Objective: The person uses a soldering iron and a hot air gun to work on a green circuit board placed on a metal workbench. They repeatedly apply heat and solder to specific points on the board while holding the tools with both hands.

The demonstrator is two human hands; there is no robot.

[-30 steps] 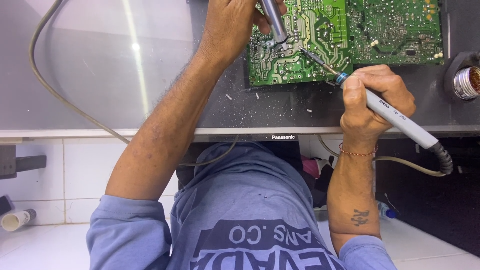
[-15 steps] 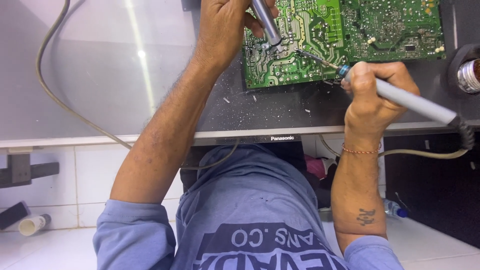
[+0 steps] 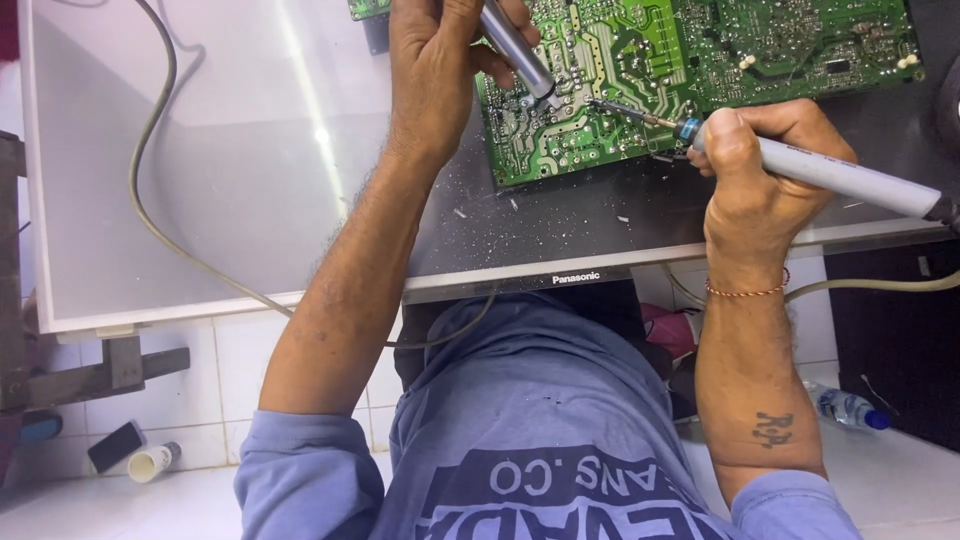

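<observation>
The board point(image 3: 640, 80) is lying ahead of me, my right fingers point(image 3: 735, 135) clamped on the iron point(image 3: 840, 175) angling leftward, left fingers point(image 3: 470, 40) clamping the pump point(image 3: 515, 50) over the same joint.

A large flat screen panel point(image 3: 200, 200) lies face down across the frame, pale grey-white back up, its dark bezel point(image 3: 560, 278) nearest the person.

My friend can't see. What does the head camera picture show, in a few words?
A person's right hand holds a grey soldering iron with its tip on a green circuit board, while the left hand holds a silver pen-shaped tool against the same board. The board lies on a grey panel.
</observation>
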